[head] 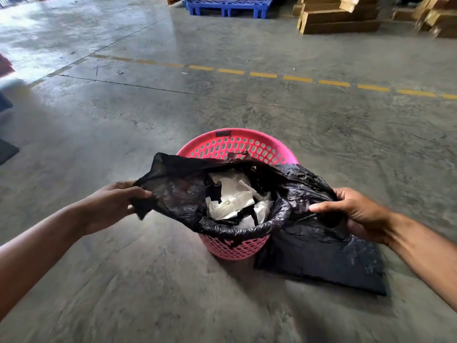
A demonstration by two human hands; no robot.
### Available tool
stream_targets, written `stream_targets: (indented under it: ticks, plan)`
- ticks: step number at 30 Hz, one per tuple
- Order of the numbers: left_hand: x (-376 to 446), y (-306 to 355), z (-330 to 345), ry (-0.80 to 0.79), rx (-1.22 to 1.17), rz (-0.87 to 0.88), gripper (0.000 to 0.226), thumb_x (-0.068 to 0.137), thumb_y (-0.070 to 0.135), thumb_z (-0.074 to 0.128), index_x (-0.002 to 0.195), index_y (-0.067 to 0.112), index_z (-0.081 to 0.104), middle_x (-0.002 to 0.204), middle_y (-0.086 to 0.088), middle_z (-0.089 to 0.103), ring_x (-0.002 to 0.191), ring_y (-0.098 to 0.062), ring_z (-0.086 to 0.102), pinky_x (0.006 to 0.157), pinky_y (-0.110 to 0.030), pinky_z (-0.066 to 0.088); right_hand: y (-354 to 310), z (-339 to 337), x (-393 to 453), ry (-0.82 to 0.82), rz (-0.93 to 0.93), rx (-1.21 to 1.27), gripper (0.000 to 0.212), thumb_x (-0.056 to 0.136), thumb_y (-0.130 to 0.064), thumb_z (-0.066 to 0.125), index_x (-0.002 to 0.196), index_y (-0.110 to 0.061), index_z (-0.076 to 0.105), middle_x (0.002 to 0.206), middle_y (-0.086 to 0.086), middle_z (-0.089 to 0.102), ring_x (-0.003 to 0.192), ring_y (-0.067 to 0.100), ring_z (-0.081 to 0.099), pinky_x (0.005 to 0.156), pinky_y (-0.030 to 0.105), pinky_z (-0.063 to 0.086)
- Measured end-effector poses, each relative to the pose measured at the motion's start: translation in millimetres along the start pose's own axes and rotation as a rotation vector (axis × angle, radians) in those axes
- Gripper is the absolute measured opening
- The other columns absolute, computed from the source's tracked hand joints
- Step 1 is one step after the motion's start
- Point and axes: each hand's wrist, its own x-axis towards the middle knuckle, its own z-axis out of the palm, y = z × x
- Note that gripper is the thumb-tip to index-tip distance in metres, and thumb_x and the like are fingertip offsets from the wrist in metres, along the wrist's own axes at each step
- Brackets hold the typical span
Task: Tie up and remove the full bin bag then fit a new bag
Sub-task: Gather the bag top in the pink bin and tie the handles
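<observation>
The left hand (pixel 112 205) pinches the left flap of the black bin bag (pixel 188 191), fingers closed on the plastic. The right hand (pixel 356 211) grips the bag's right flap the same way. The bag sits in a pink perforated bin (pixel 237 146) on the concrete floor (pixel 148 293), white paper waste (pixel 232 196) showing inside. A flat black bag (pixel 321 263) lies just beside the bin's right.

The thin black plastic bin bag (pixel 178 191) is crinkled and faintly glossy. The round pink plastic basket (pixel 237 144) has smooth perforated walls. Crumpled white paper (pixel 232 196) looks matt. The grey concrete floor (pixel 123 280) is scuffed with a dull sheen.
</observation>
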Motion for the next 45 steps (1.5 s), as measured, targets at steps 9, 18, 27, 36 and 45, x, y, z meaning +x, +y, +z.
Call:
stream_targets:
  ticks: [9,18,27,36,45]
  plan:
    - [-6.7,58.9,18.7,-0.024,0.111,0.048,0.074,0.040,0.054,0.098,0.087,0.001,0.076,0.083,-0.012,0.075,0.067,-0.015,0.072,0.061,-0.023,0.060,-74.3,8.2,-9.5,-0.034,-0.067,-0.032,0.023,0.068,0.002,0.069,0.084,-0.010,0.058,0.069,0.004,0.060,0.049,0.005,0.062,0.038,0.016,0.042]
    - [-28.7,36.7,33.5,-0.146,0.357,-0.097,0.058,0.082,0.043,0.077,0.115,-0.004,0.069,0.121,-0.031,0.069,0.106,-0.028,0.065,0.099,-0.045,0.044,-28.0,29.4,-14.2,-0.039,0.198,-0.260,0.063,0.051,-0.005,0.093,0.104,-0.012,0.058,0.086,0.009,0.063,0.071,0.018,0.064,0.061,0.029,0.039]
    - [-39.1,67.0,55.7,-0.078,0.032,-0.003,0.021,0.084,0.027,0.070,0.076,0.008,0.068,0.066,-0.007,0.060,0.057,-0.014,0.055,0.056,-0.021,0.051,-73.6,40.0,-19.6,-0.150,0.035,-0.013,0.031,0.050,-0.014,0.092,0.071,-0.022,0.071,0.070,-0.001,0.062,0.056,0.007,0.058,0.047,0.016,0.044]
    - [42.8,132.4,22.5,0.573,0.747,0.263,0.041,0.099,0.033,0.060,0.082,-0.002,0.073,0.053,-0.005,0.065,0.048,-0.012,0.058,0.053,-0.023,0.044,-140.2,11.5,48.3,0.457,-0.062,-0.253,0.022,0.095,-0.030,0.058,0.075,-0.020,0.061,0.066,0.003,0.061,0.049,0.013,0.051,0.044,0.018,0.042]
    - [72.8,160.5,53.6,0.396,-0.242,0.361,0.027,0.086,0.024,0.057,0.061,0.019,0.067,0.087,-0.001,0.072,0.076,-0.013,0.063,0.066,-0.027,0.049,-163.1,18.8,70.7,0.938,-0.360,-0.600,0.040,0.083,-0.040,0.061,0.055,-0.015,0.072,0.047,-0.001,0.064,0.054,0.021,0.058,0.061,0.029,0.046]
